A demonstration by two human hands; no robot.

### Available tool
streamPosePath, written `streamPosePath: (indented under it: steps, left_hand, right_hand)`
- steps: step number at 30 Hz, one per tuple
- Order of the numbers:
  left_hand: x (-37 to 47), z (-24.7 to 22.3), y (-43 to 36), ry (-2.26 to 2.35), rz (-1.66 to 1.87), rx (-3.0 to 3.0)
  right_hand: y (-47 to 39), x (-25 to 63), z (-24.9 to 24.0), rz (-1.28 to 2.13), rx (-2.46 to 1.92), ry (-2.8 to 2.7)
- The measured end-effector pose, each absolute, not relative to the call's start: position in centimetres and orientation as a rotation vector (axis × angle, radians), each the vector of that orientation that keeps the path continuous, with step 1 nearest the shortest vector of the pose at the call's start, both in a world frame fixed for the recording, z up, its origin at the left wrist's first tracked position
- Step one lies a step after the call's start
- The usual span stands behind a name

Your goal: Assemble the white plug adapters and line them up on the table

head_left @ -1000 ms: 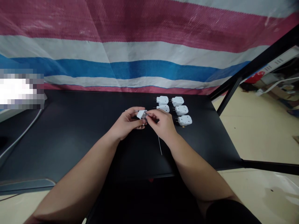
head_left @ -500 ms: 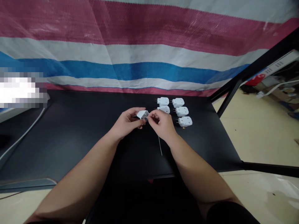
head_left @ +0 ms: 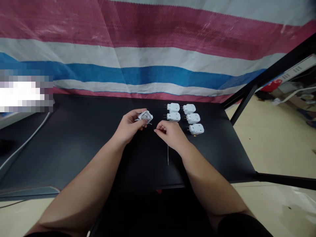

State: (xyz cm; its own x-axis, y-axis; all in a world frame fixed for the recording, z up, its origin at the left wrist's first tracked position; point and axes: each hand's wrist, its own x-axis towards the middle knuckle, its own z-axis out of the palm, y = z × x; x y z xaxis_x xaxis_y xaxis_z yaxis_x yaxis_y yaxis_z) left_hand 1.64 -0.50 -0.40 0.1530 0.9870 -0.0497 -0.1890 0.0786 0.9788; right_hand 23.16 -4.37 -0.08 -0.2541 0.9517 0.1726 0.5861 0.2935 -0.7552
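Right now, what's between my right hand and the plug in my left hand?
Nothing: in the head view only bare black table shows between the right hand and the white plug held by the left hand.

The plug [head_left: 146, 116] in the left hand [head_left: 129, 125] is white, as are the five plugs [head_left: 184, 117] lying to its right. The table [head_left: 86, 138] is black — the tarpaulin [head_left: 158, 49] at the far side striped pink, white and blue. The floor [head_left: 276, 138] on the right is cream.

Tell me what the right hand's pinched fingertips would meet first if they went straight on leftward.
Probably the white plastic plug held in the left hand; the right hand points that way across a small gap, though depth is unclear.
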Motion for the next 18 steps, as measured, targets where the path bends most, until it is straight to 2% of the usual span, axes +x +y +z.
streamPosePath:
  steps: [8,13,18]
  left_hand:
    - [1.5,-0.87,-0.56,0.92,1.036,1.083]
    - [1.7,-0.72,-0.85,0.86,0.989,1.093]
    - [1.92,-0.47,-1.22,0.818,0.957,1.127]
  right_hand:
    - [-4.51,22.79,-0.58,1.037,-1.207,-1.54]
    - [-4.36,22.77,-0.73,0.89,-1.205,-1.591]
    - [-4.23,22.89,-0.33,0.602,-1.16,-1.75]
